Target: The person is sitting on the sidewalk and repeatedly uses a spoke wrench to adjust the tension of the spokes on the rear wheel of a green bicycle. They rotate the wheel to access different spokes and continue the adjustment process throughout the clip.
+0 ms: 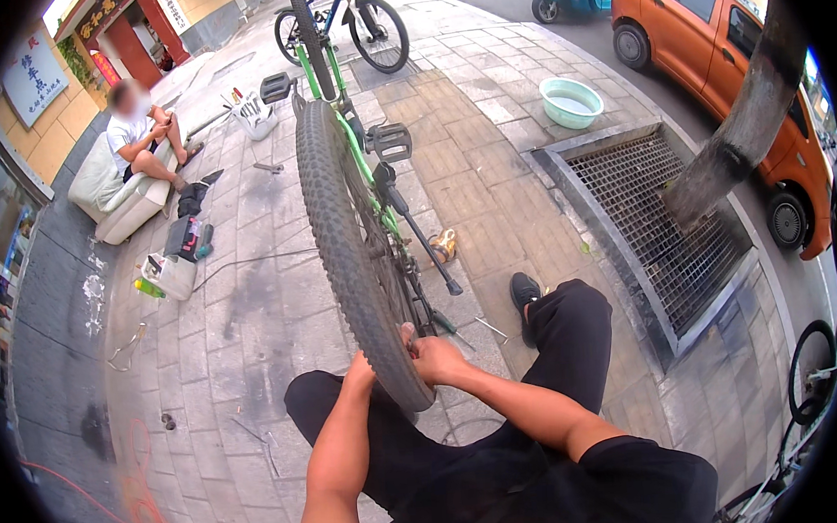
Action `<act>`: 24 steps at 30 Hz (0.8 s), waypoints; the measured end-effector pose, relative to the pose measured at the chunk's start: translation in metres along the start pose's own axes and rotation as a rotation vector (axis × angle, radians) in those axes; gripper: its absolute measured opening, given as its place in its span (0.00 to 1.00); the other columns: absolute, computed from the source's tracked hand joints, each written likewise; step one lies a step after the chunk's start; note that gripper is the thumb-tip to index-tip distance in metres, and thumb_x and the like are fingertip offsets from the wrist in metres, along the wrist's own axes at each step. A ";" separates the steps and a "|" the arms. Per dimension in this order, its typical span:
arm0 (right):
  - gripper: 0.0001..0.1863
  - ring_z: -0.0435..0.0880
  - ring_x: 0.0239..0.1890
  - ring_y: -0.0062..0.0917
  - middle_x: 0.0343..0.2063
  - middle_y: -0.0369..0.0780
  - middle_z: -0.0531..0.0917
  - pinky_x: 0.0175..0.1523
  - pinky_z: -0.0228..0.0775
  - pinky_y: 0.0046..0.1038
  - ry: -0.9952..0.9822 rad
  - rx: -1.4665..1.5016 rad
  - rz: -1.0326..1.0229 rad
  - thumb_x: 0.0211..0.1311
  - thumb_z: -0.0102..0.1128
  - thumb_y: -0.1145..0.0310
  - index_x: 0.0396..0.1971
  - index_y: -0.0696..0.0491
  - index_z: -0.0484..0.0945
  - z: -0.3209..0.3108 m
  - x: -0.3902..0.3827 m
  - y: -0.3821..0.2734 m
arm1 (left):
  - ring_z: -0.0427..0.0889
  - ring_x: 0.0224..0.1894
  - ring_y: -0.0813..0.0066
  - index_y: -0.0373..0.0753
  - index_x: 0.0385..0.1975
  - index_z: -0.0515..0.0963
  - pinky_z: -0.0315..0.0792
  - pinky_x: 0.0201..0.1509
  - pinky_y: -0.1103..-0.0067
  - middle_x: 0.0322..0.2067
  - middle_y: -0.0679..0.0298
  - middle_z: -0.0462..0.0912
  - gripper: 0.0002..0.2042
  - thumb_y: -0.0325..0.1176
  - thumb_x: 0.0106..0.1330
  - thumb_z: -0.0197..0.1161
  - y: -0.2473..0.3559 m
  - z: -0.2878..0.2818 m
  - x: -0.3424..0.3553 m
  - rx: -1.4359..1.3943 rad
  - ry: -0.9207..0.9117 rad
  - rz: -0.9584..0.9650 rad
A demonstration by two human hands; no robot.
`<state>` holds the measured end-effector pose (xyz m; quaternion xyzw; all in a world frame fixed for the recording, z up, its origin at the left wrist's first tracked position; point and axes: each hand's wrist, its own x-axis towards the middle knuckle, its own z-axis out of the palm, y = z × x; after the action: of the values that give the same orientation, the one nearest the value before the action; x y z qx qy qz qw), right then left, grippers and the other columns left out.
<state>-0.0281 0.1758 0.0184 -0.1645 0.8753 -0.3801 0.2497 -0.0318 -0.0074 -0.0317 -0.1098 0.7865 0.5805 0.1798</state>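
Observation:
A green bicycle stands in front of me, its knobbly black tyre nearest. At the near end of this wheel, my left hand reaches in from the left side; the tyre hides most of its fingers. My right hand is on the right side of the same wheel, fingers curled together close to the rim and spokes. What they pinch is too small to make out. The bicycle's kickstand and a pedal show on the right. A screwdriver-like tool lies near my right hand.
A person sits on a pale sofa at left, near a tool box. A basin, a tree grate, a tree trunk and an orange car are at right. An orange hose lies lower left.

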 end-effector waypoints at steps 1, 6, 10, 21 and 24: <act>0.24 0.85 0.39 0.54 0.33 0.57 0.85 0.43 0.76 0.47 -0.007 -0.030 -0.027 0.59 0.61 0.46 0.30 0.57 0.83 0.000 0.002 0.003 | 0.80 0.24 0.72 0.34 0.26 0.80 0.74 0.28 0.72 0.22 0.61 0.83 0.20 0.46 0.74 0.60 0.003 0.002 -0.003 0.029 0.012 0.049; 0.18 0.86 0.35 0.48 0.31 0.53 0.87 0.39 0.75 0.43 0.012 -0.008 -0.301 0.64 0.60 0.54 0.32 0.55 0.84 -0.004 0.006 0.023 | 0.80 0.24 0.66 0.33 0.26 0.81 0.74 0.31 0.68 0.21 0.57 0.81 0.21 0.46 0.74 0.59 0.034 0.007 -0.018 0.404 0.180 0.370; 0.14 0.81 0.23 0.27 0.22 0.37 0.82 0.28 0.68 0.29 -0.553 0.758 -0.023 0.73 0.57 0.57 0.31 0.51 0.83 -0.002 0.029 0.052 | 0.78 0.24 0.63 0.33 0.26 0.81 0.73 0.32 0.64 0.20 0.55 0.79 0.23 0.48 0.75 0.58 0.028 0.006 -0.016 0.324 0.228 0.319; 0.08 0.74 0.24 0.17 0.24 0.33 0.81 0.28 0.62 0.24 -0.272 0.787 -0.031 0.67 0.65 0.63 0.38 0.52 0.82 0.021 0.020 0.051 | 0.87 0.41 0.46 0.32 0.37 0.85 0.79 0.46 0.62 0.35 0.46 0.88 0.18 0.44 0.63 0.65 0.019 -0.003 -0.008 0.208 0.121 0.347; 0.16 0.84 0.32 0.26 0.31 0.42 0.89 0.40 0.77 0.33 0.039 0.408 -0.317 0.61 0.70 0.63 0.41 0.59 0.84 0.033 0.023 0.053 | 0.87 0.41 0.43 0.28 0.34 0.85 0.79 0.46 0.61 0.33 0.40 0.86 0.22 0.47 0.64 0.60 0.001 -0.001 0.011 0.383 0.130 0.276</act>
<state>-0.0335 0.1805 -0.0480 -0.2383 0.7486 -0.5862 0.1980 -0.0420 -0.0075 -0.0350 -0.0023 0.8998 0.4314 0.0655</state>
